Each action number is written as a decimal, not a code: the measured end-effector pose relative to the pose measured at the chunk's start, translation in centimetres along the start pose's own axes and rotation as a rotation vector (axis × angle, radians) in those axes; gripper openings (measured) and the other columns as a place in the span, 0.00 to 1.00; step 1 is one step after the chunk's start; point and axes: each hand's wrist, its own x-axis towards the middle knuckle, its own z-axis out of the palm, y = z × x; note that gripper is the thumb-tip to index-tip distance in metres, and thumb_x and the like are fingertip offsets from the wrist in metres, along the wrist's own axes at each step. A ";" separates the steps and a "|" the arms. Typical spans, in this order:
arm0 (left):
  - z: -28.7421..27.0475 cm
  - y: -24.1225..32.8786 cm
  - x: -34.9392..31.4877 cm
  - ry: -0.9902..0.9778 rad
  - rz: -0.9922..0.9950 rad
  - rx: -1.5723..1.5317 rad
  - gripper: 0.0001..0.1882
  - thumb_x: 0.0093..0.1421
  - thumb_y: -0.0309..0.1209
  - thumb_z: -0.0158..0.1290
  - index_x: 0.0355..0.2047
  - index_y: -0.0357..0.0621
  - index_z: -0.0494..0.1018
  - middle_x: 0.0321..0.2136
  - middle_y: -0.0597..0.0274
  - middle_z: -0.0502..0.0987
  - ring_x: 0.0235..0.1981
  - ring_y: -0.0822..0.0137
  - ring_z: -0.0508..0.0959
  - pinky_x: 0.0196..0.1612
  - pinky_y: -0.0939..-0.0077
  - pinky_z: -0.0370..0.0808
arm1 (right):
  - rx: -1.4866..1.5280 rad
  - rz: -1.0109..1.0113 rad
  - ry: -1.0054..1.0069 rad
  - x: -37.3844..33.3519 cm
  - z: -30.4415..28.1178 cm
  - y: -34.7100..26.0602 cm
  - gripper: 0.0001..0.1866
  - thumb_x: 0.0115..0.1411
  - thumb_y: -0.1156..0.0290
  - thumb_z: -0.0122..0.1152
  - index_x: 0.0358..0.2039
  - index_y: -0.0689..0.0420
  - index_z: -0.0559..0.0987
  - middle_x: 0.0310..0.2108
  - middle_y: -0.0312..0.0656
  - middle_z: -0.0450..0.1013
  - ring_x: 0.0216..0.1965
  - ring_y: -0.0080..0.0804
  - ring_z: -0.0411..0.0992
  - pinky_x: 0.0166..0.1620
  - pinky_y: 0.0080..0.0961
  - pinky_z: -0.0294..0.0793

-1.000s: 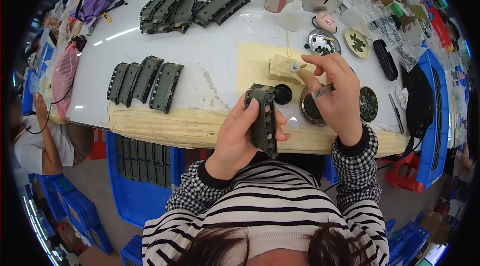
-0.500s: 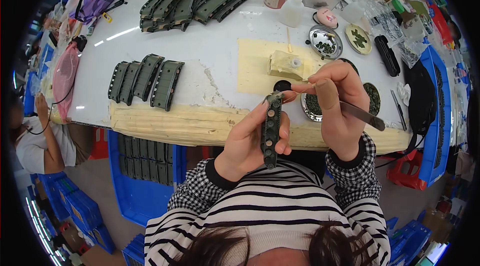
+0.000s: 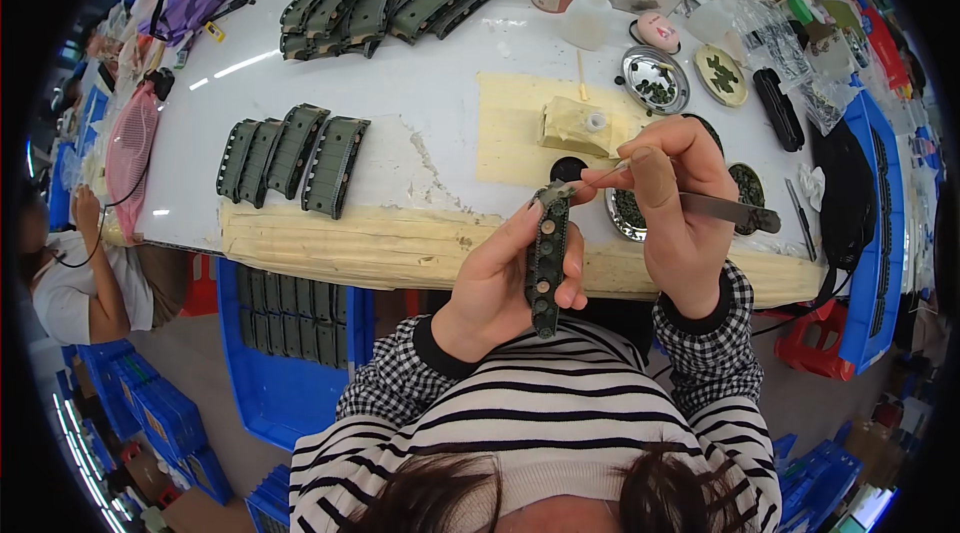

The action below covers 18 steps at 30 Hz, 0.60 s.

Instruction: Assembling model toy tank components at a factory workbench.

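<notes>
In my left hand (image 3: 497,273) I grip a dark green, curved toy-like track piece (image 3: 546,268), held upright with its row of round studs facing me, some of them copper-coloured. My right hand (image 3: 680,198) is closed around metal tweezers (image 3: 730,212). Their broad dark end sticks out past the palm, and thin tips reach toward the top end of the piece. Whether the tips touch it or hold a small part is too fine to tell. Just beyond the piece is a small round black dish (image 3: 567,170). Dishes of small green parts (image 3: 747,195) lie partly behind my right hand.
Similar green pieces stand in a row (image 3: 290,161) and in a stack (image 3: 340,18) on the white table. A taped block (image 3: 580,130) sits on yellow paper. Metal dish (image 3: 655,83), round lid (image 3: 720,75) and black pen (image 3: 799,218) are right. Below left is a blue bin (image 3: 290,393); a person sits beyond.
The broad end of the tweezers has swung up slightly, so they lie flatter. Both hands keep nearly the same place, and the piece stays in my left hand.
</notes>
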 end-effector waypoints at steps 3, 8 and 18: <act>0.0 0.0 0.0 0.001 -0.003 0.004 0.26 0.70 0.42 0.33 0.60 0.37 0.55 0.28 0.57 0.73 0.24 0.66 0.76 0.34 0.70 0.79 | 0.008 0.002 -0.002 0.0 -0.1 0.1 0.07 0.65 0.73 0.51 0.34 0.64 0.69 0.28 0.39 0.72 0.30 0.27 0.78 0.31 0.15 0.75; 0.0 0.1 0.1 0.022 -0.004 0.027 0.25 0.70 0.43 0.34 0.60 0.38 0.55 0.27 0.57 0.73 0.24 0.67 0.76 0.34 0.70 0.78 | 0.032 0.017 0.007 0.1 0.0 0.1 0.07 0.65 0.73 0.51 0.35 0.64 0.69 0.28 0.39 0.72 0.30 0.28 0.78 0.32 0.16 0.76; 1.6 0.8 -0.1 0.105 0.065 0.162 0.29 0.70 0.45 0.25 0.66 0.44 0.43 0.43 0.48 0.70 0.36 0.60 0.77 0.47 0.58 0.76 | -0.161 -0.084 0.123 1.2 -0.8 0.9 0.06 0.63 0.75 0.55 0.34 0.65 0.72 0.27 0.37 0.70 0.29 0.24 0.75 0.32 0.18 0.75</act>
